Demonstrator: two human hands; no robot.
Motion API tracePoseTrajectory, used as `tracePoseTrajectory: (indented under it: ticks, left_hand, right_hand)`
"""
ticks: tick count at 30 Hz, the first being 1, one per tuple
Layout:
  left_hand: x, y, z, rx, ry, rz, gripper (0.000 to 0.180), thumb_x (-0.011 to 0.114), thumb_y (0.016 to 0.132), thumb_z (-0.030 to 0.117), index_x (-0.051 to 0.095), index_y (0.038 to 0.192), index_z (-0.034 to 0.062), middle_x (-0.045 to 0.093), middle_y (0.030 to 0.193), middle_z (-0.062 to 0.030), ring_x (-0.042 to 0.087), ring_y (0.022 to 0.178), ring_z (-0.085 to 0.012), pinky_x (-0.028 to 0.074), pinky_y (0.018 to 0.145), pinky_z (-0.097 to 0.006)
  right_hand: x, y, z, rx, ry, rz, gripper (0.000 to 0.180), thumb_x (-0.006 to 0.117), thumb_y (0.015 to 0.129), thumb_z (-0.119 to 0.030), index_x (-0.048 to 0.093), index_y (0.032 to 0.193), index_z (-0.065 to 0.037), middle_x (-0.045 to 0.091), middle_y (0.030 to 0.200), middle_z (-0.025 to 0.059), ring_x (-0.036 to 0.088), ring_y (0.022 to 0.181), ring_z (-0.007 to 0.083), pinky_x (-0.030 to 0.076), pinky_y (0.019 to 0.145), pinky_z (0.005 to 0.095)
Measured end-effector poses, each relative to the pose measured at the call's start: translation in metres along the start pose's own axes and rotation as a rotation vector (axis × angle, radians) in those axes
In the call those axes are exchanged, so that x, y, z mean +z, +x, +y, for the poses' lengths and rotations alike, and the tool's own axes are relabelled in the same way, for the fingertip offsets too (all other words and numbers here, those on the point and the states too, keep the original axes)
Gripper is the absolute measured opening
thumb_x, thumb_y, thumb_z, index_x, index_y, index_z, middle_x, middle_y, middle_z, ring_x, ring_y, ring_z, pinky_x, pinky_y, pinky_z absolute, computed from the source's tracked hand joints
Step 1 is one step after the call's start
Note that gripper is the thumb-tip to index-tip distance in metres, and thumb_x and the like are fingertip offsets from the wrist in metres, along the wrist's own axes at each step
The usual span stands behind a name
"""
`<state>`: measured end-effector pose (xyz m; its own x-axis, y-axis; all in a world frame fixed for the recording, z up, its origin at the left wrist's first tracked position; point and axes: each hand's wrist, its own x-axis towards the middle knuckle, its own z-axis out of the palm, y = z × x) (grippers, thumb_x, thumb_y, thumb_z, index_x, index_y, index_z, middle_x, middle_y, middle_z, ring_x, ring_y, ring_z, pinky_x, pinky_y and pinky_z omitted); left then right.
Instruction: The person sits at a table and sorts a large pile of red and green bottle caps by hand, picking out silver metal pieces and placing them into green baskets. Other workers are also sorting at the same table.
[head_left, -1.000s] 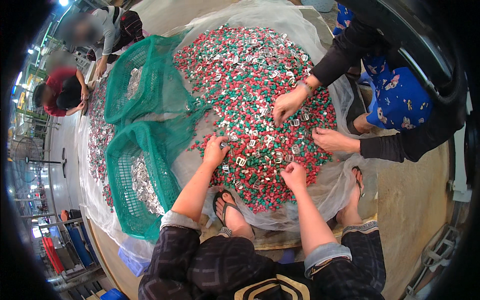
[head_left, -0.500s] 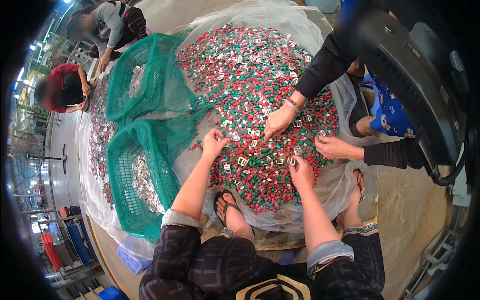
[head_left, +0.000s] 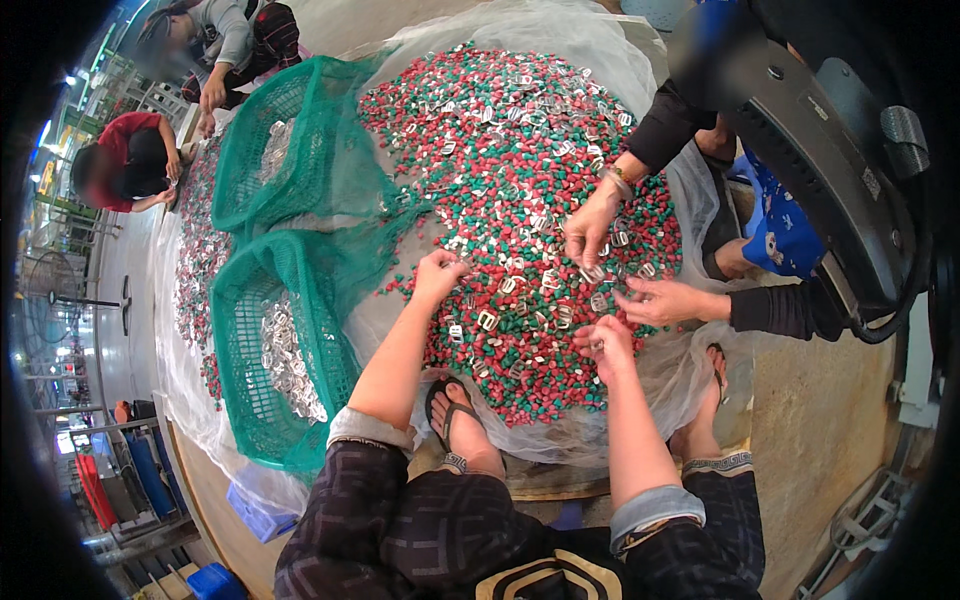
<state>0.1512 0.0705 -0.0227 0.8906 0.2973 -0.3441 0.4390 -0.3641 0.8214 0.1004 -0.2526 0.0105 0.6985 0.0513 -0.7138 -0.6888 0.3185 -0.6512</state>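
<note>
A broad pile of small red, green and white pieces (head_left: 520, 385) is spread in front of me, with flat silver metal buckles (head_left: 487, 320) scattered through it. At the pile's left side my left hand (head_left: 437, 276) is pinched closed over the pieces; what its fingertips hold is too small to make out. My right hand (head_left: 609, 350) is closed just above the near right part, a small metal buckle showing between thumb and fingers. Across from it, a co-worker's hand (head_left: 592, 222) reaches down to a buckle, and that person's other hand (head_left: 670, 302) hovers close to mine.
Two green plastic baskets (head_left: 222, 375) draped with green netting stand left of the pile, with silver buckles inside. White mesh sheeting (head_left: 670, 365) lies under the pile. My sandalled feet (head_left: 465, 432) are at its near edge. Two other people (head_left: 130, 160) crouch at the far left.
My right hand has drawn back slightly toward me and curled closed. My left hand has shifted a little right and up. The co-worker's reaching hand has moved right, and the other hand slightly left.
</note>
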Motion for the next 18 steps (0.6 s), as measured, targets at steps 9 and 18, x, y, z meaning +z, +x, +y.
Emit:
tracePoseTrajectory:
  ticks: [9, 18]
  left_hand:
    - [-0.036, -0.025, 0.023, -0.209, -0.538, -0.260, 0.011, 0.058, 0.077, 0.002, 0.049, 0.082, 0.0066, 0.062, 0.080, -0.0078, 0.063, 0.063, -0.0172, 0.040, 0.043, -0.022]
    - [0.013, -0.087, 0.058, -0.110, -0.365, -0.709, 0.016, 0.064, 0.080, 0.011, 0.053, 0.089, 0.0052, 0.064, 0.072, -0.0027, 0.064, 0.063, -0.0119, 0.041, 0.046, -0.020]
  right_hand:
    - [0.002, -0.001, 0.010, 0.076, 0.195, -0.113, 0.011, 0.056, 0.078, -0.016, 0.055, 0.087, -0.010, 0.054, 0.063, 0.0000, 0.052, 0.052, 0.0109, 0.042, 0.042, 0.0246]
    - [0.052, -0.022, 0.006, 0.148, -0.162, -0.411, 0.024, 0.059, 0.084, -0.033, 0.058, 0.091, -0.010, 0.049, 0.062, -0.0054, 0.050, 0.054, 0.0050, 0.045, 0.047, 0.0197]
